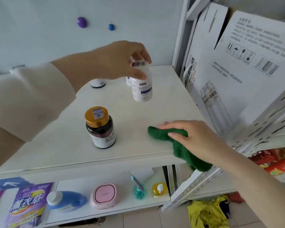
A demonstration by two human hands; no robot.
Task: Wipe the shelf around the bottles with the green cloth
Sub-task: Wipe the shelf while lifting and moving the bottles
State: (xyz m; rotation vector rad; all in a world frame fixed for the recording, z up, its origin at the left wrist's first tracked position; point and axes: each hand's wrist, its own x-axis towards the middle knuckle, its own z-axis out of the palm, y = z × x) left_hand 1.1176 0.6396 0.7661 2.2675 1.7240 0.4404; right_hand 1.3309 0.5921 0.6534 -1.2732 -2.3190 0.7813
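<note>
Head: left hand [115, 60] grips white bottle [142, 88]; jar [101, 131] holds reddish fill.

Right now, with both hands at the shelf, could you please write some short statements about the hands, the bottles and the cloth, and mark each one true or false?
1. The left hand grips the white bottle by its top. True.
2. The right hand presses on the green cloth. True.
3. The dark bottle has a red lid. False: its lid is gold.
4. The cloth lies at the back of the shelf. False: it lies at the front edge, partly hanging over.
</note>
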